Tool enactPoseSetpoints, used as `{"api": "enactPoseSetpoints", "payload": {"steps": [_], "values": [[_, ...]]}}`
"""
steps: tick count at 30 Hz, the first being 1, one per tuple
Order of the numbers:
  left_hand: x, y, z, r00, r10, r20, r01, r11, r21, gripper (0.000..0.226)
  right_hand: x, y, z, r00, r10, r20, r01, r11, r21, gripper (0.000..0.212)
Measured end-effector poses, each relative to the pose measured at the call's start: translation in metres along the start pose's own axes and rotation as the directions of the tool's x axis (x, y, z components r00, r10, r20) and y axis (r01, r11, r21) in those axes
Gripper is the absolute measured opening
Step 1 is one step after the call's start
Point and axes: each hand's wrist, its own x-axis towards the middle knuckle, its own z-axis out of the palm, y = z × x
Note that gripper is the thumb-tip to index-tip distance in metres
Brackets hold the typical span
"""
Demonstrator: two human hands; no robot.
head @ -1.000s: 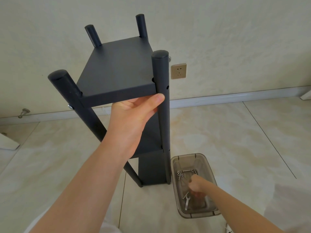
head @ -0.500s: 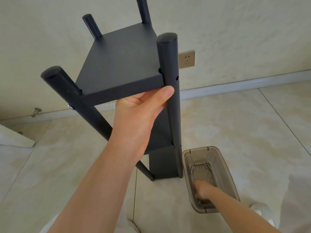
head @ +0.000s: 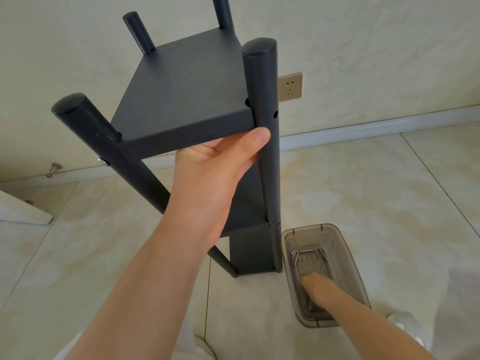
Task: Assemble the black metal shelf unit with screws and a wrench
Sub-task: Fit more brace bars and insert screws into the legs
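The black metal shelf unit (head: pixel 187 100) stands upright on the tiled floor, with round posts rising above its top shelf. My left hand (head: pixel 215 172) grips the front edge of the top shelf from below, thumb against the right front post (head: pixel 265 141). A bolt head (head: pixel 103 161) shows on the left front post. My right hand (head: pixel 318 287) reaches down into a clear plastic bin (head: pixel 345 245) beside the shelf's foot; its fingers are hidden low in the bin. Several screws (head: pixel 298 255) lie at the bin's far end.
A wall with a socket (head: pixel 290 87) and a white baseboard (head: pixel 376 126) stands close behind the shelf. A door stop (head: pixel 53 169) sticks out at the left, and a white panel edge (head: pixel 23 211) lies on the floor there.
The view has shifted so the shelf and bin sit further right and nearer. My right hand has moved toward the near end of the bin. My left hand keeps its hold.
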Motion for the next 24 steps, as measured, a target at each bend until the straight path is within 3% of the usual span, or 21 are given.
{"api": "enactPoseSetpoints", "payload": {"steps": [4,10,11,13,16,20,24], "values": [[0.001,0.001,0.001,1.000,-0.013,0.007,0.013,1.000,-0.014,0.016,-0.008,0.008,-0.019,0.997,-0.012,-0.079,0.013,1.000,0.022,0.016],[-0.002,0.005,0.006,0.998,-0.061,-0.029,0.061,0.998,-0.005,0.026,-0.036,0.002,-0.081,0.995,-0.092,-0.027,0.091,0.995,-0.035,0.015],[-0.003,0.006,0.006,0.997,-0.070,-0.042,0.070,0.998,-0.001,0.029,-0.046,-0.003,-0.096,0.991,-0.130,-0.016,0.129,0.988,-0.085,0.006],[-0.004,0.007,0.006,0.994,-0.092,-0.060,0.092,0.996,0.005,0.039,-0.072,-0.016,-0.125,0.977,-0.215,-0.010,0.210,0.961,-0.179,0.017],[-0.005,0.009,0.007,0.990,-0.118,-0.082,0.119,0.993,0.017,0.051,-0.129,-0.034,-0.167,0.931,-0.365,-0.014,0.352,0.906,-0.235,0.013],[-0.006,0.010,0.009,0.987,-0.122,-0.099,0.127,0.991,0.037,0.045,-0.217,-0.042,-0.221,0.816,-0.548,-0.185,0.544,0.835,-0.078,0.009],[-0.008,0.012,0.009,0.987,-0.129,-0.092,0.134,0.990,0.052,0.048,-0.282,-0.040,-0.262,0.712,-0.558,-0.426,0.679,0.701,0.217,0.004]]}}
